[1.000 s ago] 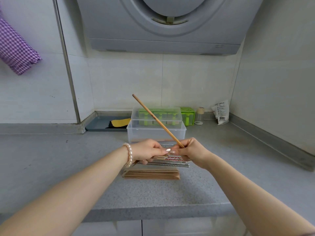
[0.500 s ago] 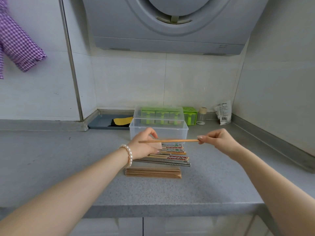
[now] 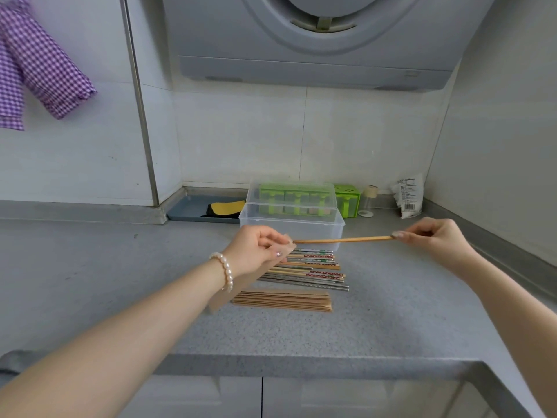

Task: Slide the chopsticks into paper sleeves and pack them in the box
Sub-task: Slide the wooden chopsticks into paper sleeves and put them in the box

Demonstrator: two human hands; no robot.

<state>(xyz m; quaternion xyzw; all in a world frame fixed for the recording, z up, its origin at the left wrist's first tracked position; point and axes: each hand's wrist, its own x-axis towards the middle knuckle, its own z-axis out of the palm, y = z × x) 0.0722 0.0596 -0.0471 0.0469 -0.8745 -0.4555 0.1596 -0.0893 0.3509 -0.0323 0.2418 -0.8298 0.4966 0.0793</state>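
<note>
Meanwhile both grips pinch: right hand (image 3: pixel 437 239) a chopstick (image 3: pixel 343 240), left hand (image 3: pixel 256 251) a sleeve (image 3: pixel 241 285), above loose chopsticks (image 3: pixel 313 271).

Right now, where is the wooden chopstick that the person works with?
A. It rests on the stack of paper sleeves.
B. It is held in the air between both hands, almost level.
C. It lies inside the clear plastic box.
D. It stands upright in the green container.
B: the right hand pinches one end of the wooden chopstick, and the other end meets the paper sleeve in the left hand, above the counter.
</note>
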